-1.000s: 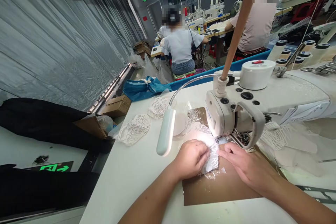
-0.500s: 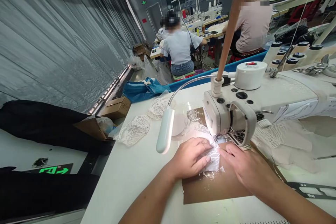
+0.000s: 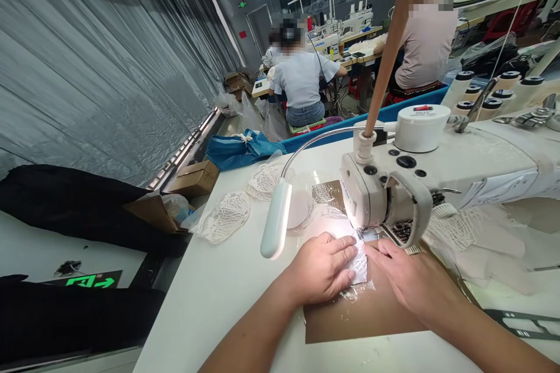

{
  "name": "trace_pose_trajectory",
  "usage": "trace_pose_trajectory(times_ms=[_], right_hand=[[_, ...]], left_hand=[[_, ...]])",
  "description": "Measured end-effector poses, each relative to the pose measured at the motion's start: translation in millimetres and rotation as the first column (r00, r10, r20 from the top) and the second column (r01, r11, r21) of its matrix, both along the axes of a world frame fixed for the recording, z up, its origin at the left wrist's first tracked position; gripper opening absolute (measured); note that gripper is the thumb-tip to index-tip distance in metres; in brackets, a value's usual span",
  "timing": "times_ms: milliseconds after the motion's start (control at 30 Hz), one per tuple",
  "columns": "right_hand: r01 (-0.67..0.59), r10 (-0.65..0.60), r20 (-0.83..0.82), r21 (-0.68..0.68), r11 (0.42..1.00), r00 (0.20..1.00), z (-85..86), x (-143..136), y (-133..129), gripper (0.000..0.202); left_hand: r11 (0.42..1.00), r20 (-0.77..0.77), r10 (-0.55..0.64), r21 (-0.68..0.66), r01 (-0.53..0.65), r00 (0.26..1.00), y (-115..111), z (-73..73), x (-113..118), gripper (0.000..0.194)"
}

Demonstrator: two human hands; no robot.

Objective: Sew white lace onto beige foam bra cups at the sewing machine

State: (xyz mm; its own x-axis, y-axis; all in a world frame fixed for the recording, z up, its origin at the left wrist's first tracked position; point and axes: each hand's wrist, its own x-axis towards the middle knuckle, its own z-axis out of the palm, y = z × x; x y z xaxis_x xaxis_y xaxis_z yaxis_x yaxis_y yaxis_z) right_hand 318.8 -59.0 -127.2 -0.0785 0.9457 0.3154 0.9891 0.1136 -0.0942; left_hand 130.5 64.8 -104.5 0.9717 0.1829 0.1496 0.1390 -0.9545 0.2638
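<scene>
My left hand lies on a piece of white lace fabric, its fingers stretched out and pressing the cloth down. The fabric lies under the needle area of a white sewing machine. To the right, my right hand rests on a brown sheet, with one fingertip at the fabric's right edge and its fingers partly stretched. The palm side of the right hand is hidden. A small lamp on a bendable neck lights the fabric.
Lace pieces lie on the white table at the left. More lace and sheer fabric sits right of the machine head. Several thread cones stand behind. Blue cloth hangs at the far edge. Two people sit at machines beyond.
My left hand has slid slightly right and its fingers now cover more of the fabric. Less of the fabric shows. The right hand stays almost in place at the edge.
</scene>
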Motion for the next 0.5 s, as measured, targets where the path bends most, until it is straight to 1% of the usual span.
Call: trace_pose_trajectory(times_ms=[167,367,500], right_hand=[[-0.009,0.009,0.013,-0.027,1.0,1.0,-2.4,2,0,0.057],[-0.186,0.178,-0.107,-0.067,0.98,0.978,-16.1,10,-10,0.057],[-0.27,0.246,-0.158,-0.161,0.949,0.956,-16.4,13,-16,0.065]], left_hand=[[1.0,0.028,0.007,-0.014,-0.007,1.0,2,0.0,2,0.042],[0.998,0.077,-0.029,-0.061,0.034,0.997,3,-2.1,-3,0.035],[0.994,0.075,-0.062,-0.082,0.069,0.995,4,-5.8,-5,0.038]])
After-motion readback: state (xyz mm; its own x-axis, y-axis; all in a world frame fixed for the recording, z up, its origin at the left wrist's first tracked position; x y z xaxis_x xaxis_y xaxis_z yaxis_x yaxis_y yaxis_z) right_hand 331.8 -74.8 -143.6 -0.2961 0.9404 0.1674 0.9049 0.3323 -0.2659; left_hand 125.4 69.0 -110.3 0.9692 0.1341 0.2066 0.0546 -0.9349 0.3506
